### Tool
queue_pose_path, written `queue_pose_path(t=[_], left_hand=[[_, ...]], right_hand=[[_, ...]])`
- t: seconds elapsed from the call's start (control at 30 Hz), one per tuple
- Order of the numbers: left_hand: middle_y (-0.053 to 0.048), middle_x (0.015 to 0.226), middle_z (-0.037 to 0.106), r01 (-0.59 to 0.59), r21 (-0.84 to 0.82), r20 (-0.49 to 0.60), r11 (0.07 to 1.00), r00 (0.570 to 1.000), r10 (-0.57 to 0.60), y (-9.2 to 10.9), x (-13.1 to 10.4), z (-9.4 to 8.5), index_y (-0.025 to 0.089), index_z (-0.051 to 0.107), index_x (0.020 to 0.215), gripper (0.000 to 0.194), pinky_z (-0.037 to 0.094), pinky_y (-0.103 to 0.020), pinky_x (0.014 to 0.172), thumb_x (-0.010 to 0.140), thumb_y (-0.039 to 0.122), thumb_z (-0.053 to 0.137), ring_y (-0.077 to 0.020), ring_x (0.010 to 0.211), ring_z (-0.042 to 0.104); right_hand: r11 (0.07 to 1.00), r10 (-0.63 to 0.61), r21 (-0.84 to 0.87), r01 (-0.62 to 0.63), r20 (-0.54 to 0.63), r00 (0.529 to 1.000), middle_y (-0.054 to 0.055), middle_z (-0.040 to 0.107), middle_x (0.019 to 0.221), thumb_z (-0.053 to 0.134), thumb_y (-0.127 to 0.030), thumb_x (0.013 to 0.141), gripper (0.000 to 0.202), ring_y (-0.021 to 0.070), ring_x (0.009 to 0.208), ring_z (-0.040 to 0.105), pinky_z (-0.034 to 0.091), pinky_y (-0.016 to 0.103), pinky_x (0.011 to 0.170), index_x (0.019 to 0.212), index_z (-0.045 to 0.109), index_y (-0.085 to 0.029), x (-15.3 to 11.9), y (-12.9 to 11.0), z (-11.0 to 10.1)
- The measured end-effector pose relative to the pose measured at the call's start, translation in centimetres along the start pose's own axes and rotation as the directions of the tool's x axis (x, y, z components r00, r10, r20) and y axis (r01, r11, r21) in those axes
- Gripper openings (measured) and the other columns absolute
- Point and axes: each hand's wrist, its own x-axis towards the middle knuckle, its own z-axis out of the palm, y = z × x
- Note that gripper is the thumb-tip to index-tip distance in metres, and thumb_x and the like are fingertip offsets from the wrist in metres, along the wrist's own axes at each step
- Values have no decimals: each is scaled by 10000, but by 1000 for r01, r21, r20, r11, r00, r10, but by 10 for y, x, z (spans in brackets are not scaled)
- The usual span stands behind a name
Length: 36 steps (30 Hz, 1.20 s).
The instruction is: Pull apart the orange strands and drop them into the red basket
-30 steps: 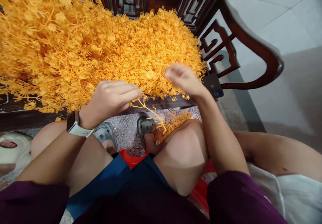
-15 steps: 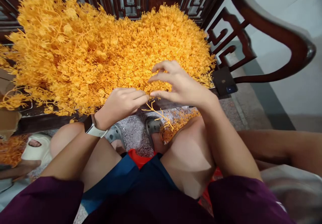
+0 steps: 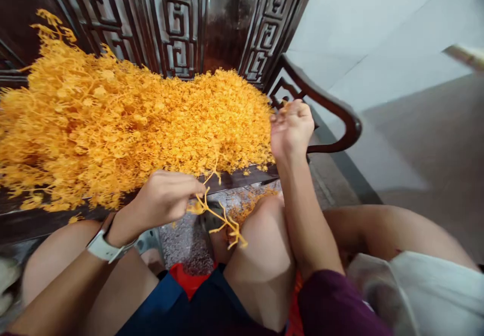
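Observation:
My left hand point(image 3: 166, 197), with a pale watch strap at the wrist, pinches a thin branched yellow-orange stem point(image 3: 217, 214) that hangs over the gap between my knees. Up and to the right, near the bench's armrest, my right hand point(image 3: 292, 127) is curled closed around a small yellow-orange bit point(image 3: 284, 103) showing at its fingertips. A large heap of yellow-orange branched pieces point(image 3: 143, 124) covers the bench seat, behind and to the left of my hands.
The dark carved bench point(image 3: 227, 34) has a curved armrest point(image 3: 336, 109) at the right, beside a pale wall point(image 3: 378, 34). More orange pieces point(image 3: 249, 202) lie on the speckled floor point(image 3: 181, 248). Another person's bare leg point(image 3: 397, 225) is at the right.
My right hand has moved away from the left, toward the armrest, and closed. My left hand has shifted down and left with the stem. The whole view has tilted.

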Motion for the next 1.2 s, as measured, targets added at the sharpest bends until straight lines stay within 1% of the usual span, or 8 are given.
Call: queue_pose_path(t=[0.13, 0.27, 0.33, 0.5, 0.57, 0.73, 0.97, 1.2], left_hand=[[-46, 899, 823, -57, 80, -100, 995, 993, 65, -4, -5, 5, 184, 758, 953, 363, 619, -229, 677, 863, -42, 489, -158, 768, 794], [-48, 863, 826, 239, 45, -431, 970, 881, -197, -17, 1, -10, 181, 753, 817, 232, 617, -226, 695, 909, 50, 584, -164, 790, 797], [-43, 851, 824, 382, 13, -559, 924, 769, -310, -22, 4, -23, 177, 752, 759, 213, 585, -225, 669, 924, 120, 630, -153, 758, 774], [-23, 762, 772, 482, -87, -645, 872, 640, -418, -43, 2, -46, 166, 792, 895, 154, 452, -231, 602, 942, 207, 651, -124, 662, 655], [-38, 772, 767, 474, -136, -632, 870, 635, -444, -51, 1, -46, 162, 781, 877, 171, 492, -253, 685, 955, 227, 643, -152, 761, 698], [-44, 791, 772, 430, -218, -563, 876, 678, -473, -51, 5, -29, 194, 785, 896, 225, 489, -263, 657, 988, 345, 646, -156, 738, 675], [-87, 1023, 805, 261, -564, -496, 784, 652, -574, -39, 20, -11, 184, 756, 1053, 323, 492, -217, 549, 992, 490, 675, -79, 577, 613], [-75, 1396, 707, 66, -808, -422, 586, 629, -653, -36, 28, -41, 256, 671, 1228, 240, 612, -263, 893, 1073, 393, 550, -112, 943, 739]], right_hand=[[964, 186, -233, -125, 263, 947, -41, 507, 677, 694, -487, 943, 315, 101, 563, 417, 421, 256, 596, 791, 593, -230, 2, 10, -16], [841, 505, -540, -31, 805, -310, 5, 727, 728, 787, -226, 851, 70, 126, 628, 637, 485, 245, 605, 868, 758, -165, -54, -11, 10], [866, 401, -498, -52, 752, -523, 26, 792, 810, 798, -234, 858, 112, 133, 680, 706, 513, 224, 605, 941, 810, -159, -65, -23, 22], [942, 336, -310, -129, 857, 391, 32, 779, 766, 505, -537, 1046, 506, 119, 723, 695, 560, 200, 609, 898, 787, -145, -24, -27, 29], [904, 416, -250, -345, 700, 581, 74, 789, 854, 401, -542, 1083, 570, 129, 732, 670, 551, 221, 627, 1009, 783, -127, -14, -18, 31], [648, 664, -208, -732, 625, 410, 78, 748, 850, 624, -493, 988, 363, 112, 618, 561, 440, 251, 589, 1048, 767, -165, -36, -4, 48], [906, 379, -415, 82, 883, 277, 67, 735, 935, 609, -520, 1021, 378, 181, 804, 647, 485, 332, 777, 1106, 729, -172, -57, -35, 81], [924, 316, -377, 64, 846, 428, 172, 601, 1495, 538, -621, 1034, 602, 300, 1266, 628, 484, 506, 1110, 1477, 536, -213, -79, -60, 100]])
